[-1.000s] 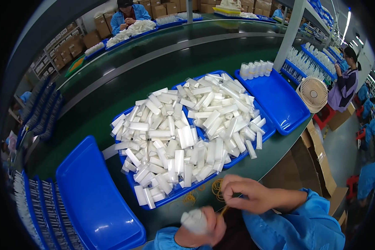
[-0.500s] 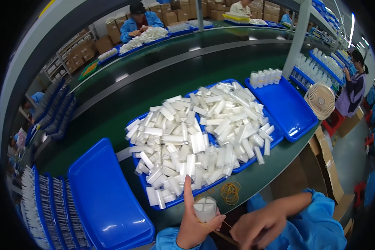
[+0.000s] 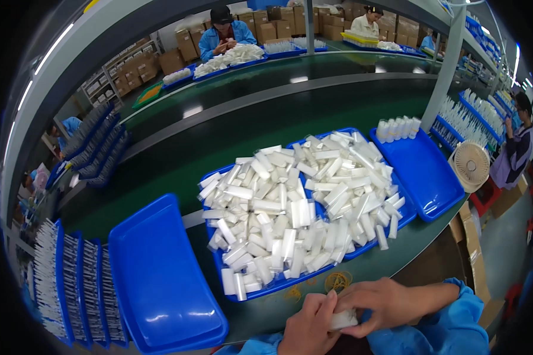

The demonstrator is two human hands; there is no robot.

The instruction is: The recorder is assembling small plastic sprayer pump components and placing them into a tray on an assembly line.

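Close to the bench's front edge, my left hand [image 3: 307, 326] and my right hand [image 3: 382, 303] are closed around a small bundle of white packets [image 3: 343, 320]. The fingers cover most of the bundle; any rubber band on it is hidden. Just beyond my hands lie loose yellow rubber bands [image 3: 339, 280] on the green bench. Behind them, two blue trays, a left one [image 3: 272, 290] and a right one [image 3: 407, 208], are heaped with white packets [image 3: 290, 236] in clear wrap.
At right, a blue tray [image 3: 420, 177] holds several upright white bundles [image 3: 398, 129] at its far end. A beige fan [image 3: 471, 164] stands beside it. At left are a bare blue tray [image 3: 163, 272] and stacked filled trays [image 3: 80, 284]. A co-worker [image 3: 226, 35] sits across the bench.
My right hand has come left onto the bundle, joining my left hand, whose raised index finger has folded down. The stretched band seen before is now hidden. The whole view has shifted.
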